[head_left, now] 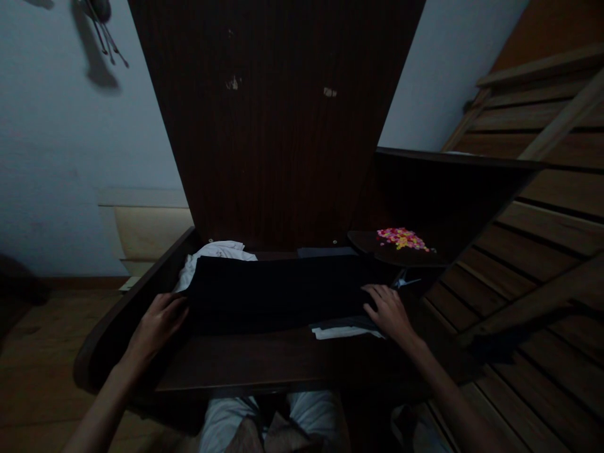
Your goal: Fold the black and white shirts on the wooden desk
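A long black folded garment (278,292) stretches across the dark wooden desk (245,365) in front of me; its exact kind is too dark to tell. At its left end, my left hand (165,318) has its fingers bent over the edge, closed on the fabric. My right hand (387,311) grips the opposite end, thumb and fingers on the cloth. Behind the garment's left end lies a crumpled white cloth (219,250). Grey fabric (325,251) shows behind its right part, and a white cloth edge (349,332) sticks out below, near my right hand.
On a small corner shelf (363,244) sits a pile of pink, red and yellow pieces (403,239). Just under that shelf is a pale clip-like object (406,281). A raised side panel (136,302) bounds the desk's left; wooden slats (561,226) stand at right.
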`<state>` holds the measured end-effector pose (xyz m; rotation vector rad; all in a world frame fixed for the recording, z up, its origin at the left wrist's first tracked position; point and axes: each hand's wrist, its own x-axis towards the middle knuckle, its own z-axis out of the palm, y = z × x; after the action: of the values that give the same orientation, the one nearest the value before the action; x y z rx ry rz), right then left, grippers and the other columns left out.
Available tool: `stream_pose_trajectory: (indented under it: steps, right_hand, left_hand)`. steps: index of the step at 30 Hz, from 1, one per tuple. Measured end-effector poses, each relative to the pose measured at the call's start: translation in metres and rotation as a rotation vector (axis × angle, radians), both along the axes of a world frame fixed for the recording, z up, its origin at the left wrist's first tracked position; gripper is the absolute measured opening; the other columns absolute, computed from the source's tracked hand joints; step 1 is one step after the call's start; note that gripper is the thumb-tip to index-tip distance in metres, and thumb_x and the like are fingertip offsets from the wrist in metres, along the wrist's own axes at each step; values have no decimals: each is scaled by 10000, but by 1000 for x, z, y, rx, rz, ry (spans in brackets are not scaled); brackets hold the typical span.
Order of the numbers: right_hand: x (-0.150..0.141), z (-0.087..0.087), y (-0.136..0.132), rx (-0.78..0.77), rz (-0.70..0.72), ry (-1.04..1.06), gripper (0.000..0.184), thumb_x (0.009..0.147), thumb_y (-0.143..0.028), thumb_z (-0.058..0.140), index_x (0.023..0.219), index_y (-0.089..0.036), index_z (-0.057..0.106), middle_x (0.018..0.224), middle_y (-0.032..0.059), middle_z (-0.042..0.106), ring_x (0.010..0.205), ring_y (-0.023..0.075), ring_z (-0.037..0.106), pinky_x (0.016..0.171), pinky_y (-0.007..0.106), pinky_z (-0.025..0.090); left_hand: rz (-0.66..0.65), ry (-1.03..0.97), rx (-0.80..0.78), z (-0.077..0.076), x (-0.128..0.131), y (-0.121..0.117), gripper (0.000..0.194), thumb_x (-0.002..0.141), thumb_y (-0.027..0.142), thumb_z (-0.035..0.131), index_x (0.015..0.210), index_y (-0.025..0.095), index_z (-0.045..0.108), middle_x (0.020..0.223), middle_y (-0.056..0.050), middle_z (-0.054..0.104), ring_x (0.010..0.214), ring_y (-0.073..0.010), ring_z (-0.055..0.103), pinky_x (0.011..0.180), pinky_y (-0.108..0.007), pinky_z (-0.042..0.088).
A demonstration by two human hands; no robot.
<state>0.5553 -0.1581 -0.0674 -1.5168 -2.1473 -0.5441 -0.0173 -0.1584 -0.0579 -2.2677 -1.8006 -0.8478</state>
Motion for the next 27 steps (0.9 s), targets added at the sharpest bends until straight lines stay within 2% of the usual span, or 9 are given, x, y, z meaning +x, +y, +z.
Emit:
stream_pose_trajectory:
  steps: [3, 6, 11, 16, 18, 21, 24, 27]
  right_hand:
    - [-23, 3, 5, -28, 121, 11, 304, 872, -173, 486, 1140, -199, 628, 1121, 103, 683, 1033, 262, 602, 891, 408, 438]
    - [-36, 4, 10, -36, 154, 44, 262, 892, -156, 466, 1076, -194, 648, 1050, 103, 706, 983, 252, 630, 852, 394, 471]
    - [-35, -4, 11, -20, 117, 93, 231, 890, -141, 454, 1011, -193, 644, 930, 91, 707, 865, 236, 654, 783, 361, 518]
    - [-33, -7, 5, -53, 241, -60, 378, 795, -11, 416, 1051, -184, 634, 1059, 106, 670, 949, 226, 629, 825, 341, 524]
    - [-37, -4, 4, -86, 287, -122, 471, 712, 45, 402, 1036, -195, 646, 1100, 105, 646, 984, 222, 610, 830, 335, 521]
    - [-44, 1, 4, -133, 345, -173, 501, 645, 64, 411, 988, -199, 664, 1137, 112, 620, 1035, 230, 584, 853, 352, 515]
    - [-51, 2, 5, -133, 351, -153, 433, 700, 39, 429, 963, -200, 675, 1141, 118, 623, 1045, 240, 580, 868, 382, 510]
    - [-56, 0, 6, -105, 322, -101, 404, 776, -1, 439, 1027, -202, 684, 1173, 120, 632, 1041, 247, 595, 896, 410, 502]
  left_hand:
    - [6, 13, -40, 4, 3, 2, 312, 838, 331, 430, 999, 211, 669, 1004, -111, 635, 927, -269, 609, 810, -378, 519]
    - [53, 64, -44, 9, 1, 2, 328, 828, 255, 397, 1013, 209, 665, 952, -111, 644, 916, -285, 594, 787, -391, 504]
    - [147, 224, -39, 12, -3, -6, 321, 840, 229, 374, 990, 215, 657, 938, -113, 671, 921, -300, 573, 804, -417, 463]
    - [136, 234, -75, 3, 13, -13, 265, 846, 236, 401, 942, 204, 646, 927, -127, 673, 908, -301, 567, 773, -424, 449]
    - [58, 213, -85, -3, 25, -14, 246, 833, 209, 416, 920, 196, 646, 961, -135, 673, 938, -301, 564, 788, -429, 450]
    - [-150, 169, -137, -11, 51, -14, 229, 823, 190, 442, 884, 207, 662, 1087, -122, 666, 1030, -293, 549, 858, -442, 451]
    - [-324, 102, -198, -13, 86, -15, 240, 828, 179, 462, 896, 210, 690, 1184, -106, 636, 1101, -282, 531, 921, -457, 440]
    - [-442, 8, -219, -12, 132, -15, 271, 875, 203, 470, 1003, 225, 708, 1233, -97, 610, 1157, -273, 509, 967, -470, 421]
